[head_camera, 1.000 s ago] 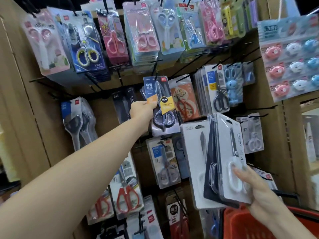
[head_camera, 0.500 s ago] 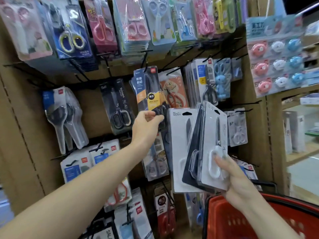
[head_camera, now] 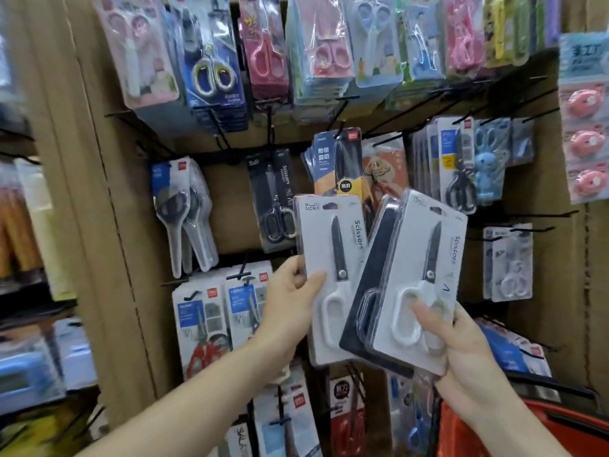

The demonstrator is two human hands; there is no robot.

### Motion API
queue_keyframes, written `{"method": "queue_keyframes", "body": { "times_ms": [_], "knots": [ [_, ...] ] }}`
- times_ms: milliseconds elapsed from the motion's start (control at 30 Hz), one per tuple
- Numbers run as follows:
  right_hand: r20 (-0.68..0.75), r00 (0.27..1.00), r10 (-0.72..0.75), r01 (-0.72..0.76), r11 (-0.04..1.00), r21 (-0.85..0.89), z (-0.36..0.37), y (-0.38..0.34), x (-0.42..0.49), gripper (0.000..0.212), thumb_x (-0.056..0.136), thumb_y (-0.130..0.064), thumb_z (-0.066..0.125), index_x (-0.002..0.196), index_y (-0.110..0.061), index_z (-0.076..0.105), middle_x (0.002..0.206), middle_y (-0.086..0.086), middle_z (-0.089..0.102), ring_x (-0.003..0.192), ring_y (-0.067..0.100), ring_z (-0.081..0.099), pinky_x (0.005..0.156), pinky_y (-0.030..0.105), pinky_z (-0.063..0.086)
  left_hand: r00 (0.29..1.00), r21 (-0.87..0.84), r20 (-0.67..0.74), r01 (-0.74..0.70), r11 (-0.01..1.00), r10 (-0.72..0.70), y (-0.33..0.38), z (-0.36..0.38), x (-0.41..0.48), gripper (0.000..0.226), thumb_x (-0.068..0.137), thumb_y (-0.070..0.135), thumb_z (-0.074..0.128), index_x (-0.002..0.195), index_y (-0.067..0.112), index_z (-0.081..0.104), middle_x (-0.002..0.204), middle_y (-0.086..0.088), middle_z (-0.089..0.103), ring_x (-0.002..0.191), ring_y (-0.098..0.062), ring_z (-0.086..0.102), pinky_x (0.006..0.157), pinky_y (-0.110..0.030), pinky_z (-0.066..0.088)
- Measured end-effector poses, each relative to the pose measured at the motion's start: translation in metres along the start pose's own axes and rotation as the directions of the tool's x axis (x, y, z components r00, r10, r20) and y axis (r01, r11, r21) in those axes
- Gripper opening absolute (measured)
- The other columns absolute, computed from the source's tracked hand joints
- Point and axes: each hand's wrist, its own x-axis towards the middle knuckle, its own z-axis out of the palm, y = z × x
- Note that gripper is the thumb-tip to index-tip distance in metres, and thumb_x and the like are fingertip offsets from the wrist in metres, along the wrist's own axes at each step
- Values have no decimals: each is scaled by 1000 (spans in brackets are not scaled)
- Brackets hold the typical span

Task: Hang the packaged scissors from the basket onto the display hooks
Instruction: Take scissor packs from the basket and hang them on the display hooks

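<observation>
My left hand (head_camera: 290, 301) pinches the left edge of a white scissors pack (head_camera: 329, 258) with white handles, held upright in front of the display. My right hand (head_camera: 461, 351) grips the bottom of two more packs fanned out: a white one (head_camera: 425, 268) in front and a dark navy one (head_camera: 372, 291) behind it. Behind them, a navy-and-orange scissors pack (head_camera: 336, 159) hangs on a black hook. The red basket (head_camera: 494, 433) sits at the bottom right, below my right wrist.
The cardboard-backed display wall (head_camera: 108, 192) carries many black hooks loaded with packaged scissors in pink, blue, black and red. A rack of round pink items (head_camera: 586, 103) hangs at the right edge. Shelves with blurred goods stand at the far left.
My left hand let go of the navy-and-orange pack on its hook, came down and took the leftmost white pack from the fan in my right hand. The view moved closer.
</observation>
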Motion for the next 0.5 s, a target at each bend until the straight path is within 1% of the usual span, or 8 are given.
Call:
{"method": "queue_keyframes", "body": {
  "times_ms": [67,133,233,300,367,400,433,500],
  "knots": [
    [-8,1000,-1,1,1000,-19,5,1,2,52,88,-14,72,139,-11,60,132,17,68,119,39,68,88,53,60,997,-6,-64,-35,999,35,5,-15,7,13,103,13,61,114,14,68,102,-1,80,97,-21,76,90,-43,60],
    [-15,1000,-20,20,998,-60,14,-3,5,56,81,-17,75,136,-14,62,128,13,72,115,37,70,88,52,60,993,-12,-106,-54,998,52,11,-28,15,12,103,12,61,113,12,68,100,-2,80,96,-22,77,87,-41,61],
    [-21,997,-77,73,987,-146,37,-14,17,61,73,-23,81,132,-17,64,124,10,74,115,35,71,100,56,54,986,3,-144,-87,996,86,24,-48,31,12,103,15,62,113,12,68,98,-2,80,97,-24,76,86,-40,60],
    [-1,994,-111,109,978,-175,52,-25,31,60,74,-24,81,132,-18,65,125,9,74,115,34,71,103,56,51,980,-5,-172,-103,995,100,32,-60,44,12,103,16,62,113,14,69,100,-1,80,99,-25,76,90,-43,60],
    [10,991,-131,130,967,-221,63,-36,45,59,76,-22,82,132,-17,65,124,9,74,114,33,71,103,55,52,976,-19,-185,-119,993,113,38,-72,57,13,103,17,62,114,14,68,102,-2,80,100,-25,76,92,-45,60],
    [0,991,-138,133,959,-251,67,-41,51,62,72,-24,88,130,-17,66,122,8,75,112,32,72,101,55,53,976,-17,-184,-124,992,119,40,-77,63,13,103,17,62,114,13,69,102,-1,80,99,-24,76,91,-45,60],
    [-15,989,-145,135,950,-283,69,-45,56,69,65,-27,95,128,-17,68,119,8,76,109,31,73,100,55,54,975,-5,-183,-132,991,129,41,-81,69,13,103,17,62,113,13,69,101,-1,80,97,-22,76,89,-42,60],
    [-40,987,-154,131,928,-349,74,-48,64,85,46,-39,102,122,-17,70,115,8,77,105,32,75,96,55,56,970,29,-183,-160,987,163,42,-88,80,11,101,17,63,108,13,71,98,1,79,93,-19,74,83,-35,59]
  ]
}}
